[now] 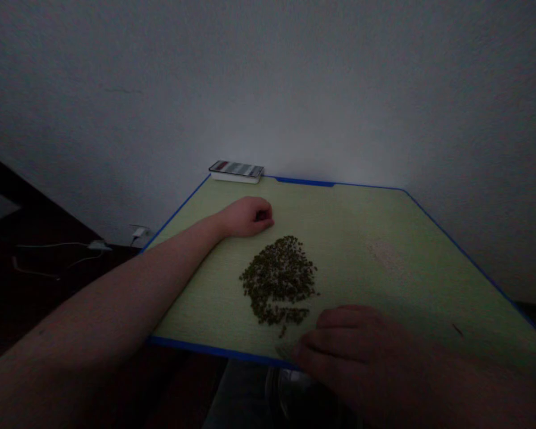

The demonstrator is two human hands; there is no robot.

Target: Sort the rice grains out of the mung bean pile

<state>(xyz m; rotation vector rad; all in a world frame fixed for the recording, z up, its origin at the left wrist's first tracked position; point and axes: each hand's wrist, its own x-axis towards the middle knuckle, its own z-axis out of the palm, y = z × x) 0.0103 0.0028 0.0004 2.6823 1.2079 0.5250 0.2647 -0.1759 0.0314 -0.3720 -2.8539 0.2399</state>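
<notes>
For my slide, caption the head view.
Green tabletop, dark granular pile: left hand beyond it, right hand by the near edge.

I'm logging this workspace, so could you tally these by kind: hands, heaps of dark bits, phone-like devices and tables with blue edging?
Hands: 2, the left hand and the right hand
Heap of dark bits: 1 (single bits too many to count)
Phone-like device: 1
Blue-edged table: 1
Total: 5
</notes>
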